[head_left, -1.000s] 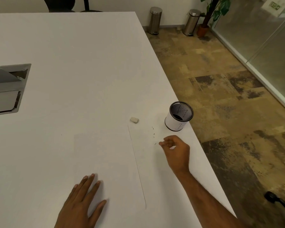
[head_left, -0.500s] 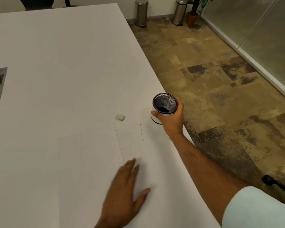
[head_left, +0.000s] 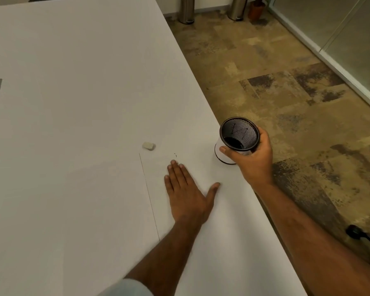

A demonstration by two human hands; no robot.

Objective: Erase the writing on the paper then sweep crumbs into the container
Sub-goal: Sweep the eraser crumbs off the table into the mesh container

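The left hand [head_left: 186, 193] lies flat with straight fingers and spread thumb on the table [head_left: 73, 60], just right of the paper [head_left: 94, 210] and short of the crumbs [head_left: 175, 155], while the right hand [head_left: 254, 159] grips the tilted mesh container [head_left: 238, 133] at the table's right edge.

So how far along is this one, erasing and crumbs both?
Erasing looks done: the paper shows no writing and the eraser lies loose beyond it. Sweeping is in hand: the left hand lies flat on the table just short of the crumbs, and the right hand grips the mesh container at the table's edge. Left: getting the crumbs into it.
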